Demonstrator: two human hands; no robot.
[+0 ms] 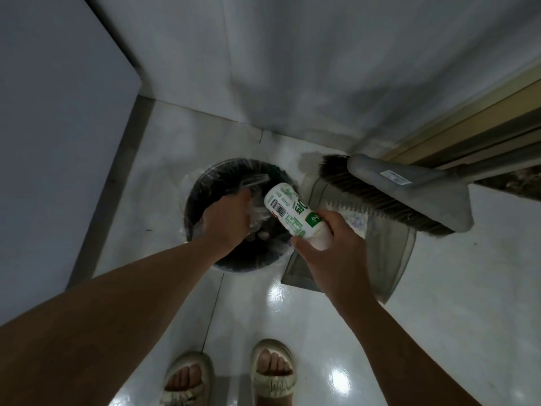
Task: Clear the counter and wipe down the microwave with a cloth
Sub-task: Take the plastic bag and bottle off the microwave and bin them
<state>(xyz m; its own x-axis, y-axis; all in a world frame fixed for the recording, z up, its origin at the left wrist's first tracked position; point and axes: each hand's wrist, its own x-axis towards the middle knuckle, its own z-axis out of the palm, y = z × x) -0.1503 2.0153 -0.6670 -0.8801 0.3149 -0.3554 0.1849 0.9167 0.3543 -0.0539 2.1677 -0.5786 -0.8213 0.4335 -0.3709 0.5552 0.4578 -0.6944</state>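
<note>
Both your hands hang over the round bin (202, 194) in the corner of the glossy tiled floor (439, 317).

Beside the bin a grey dustpan (392, 259) lies flat with a grey broom (409, 194) resting across it (bristles toward the bin). Your right hand (336, 253) grips a white bottle (289, 212) with a green label, tilted over the bin's rim. Your left hand (225, 224) closes its fingers round crumpled clear plastic (257, 212) above the dark bin mouth. Your sandals (272, 373) show below.
</note>
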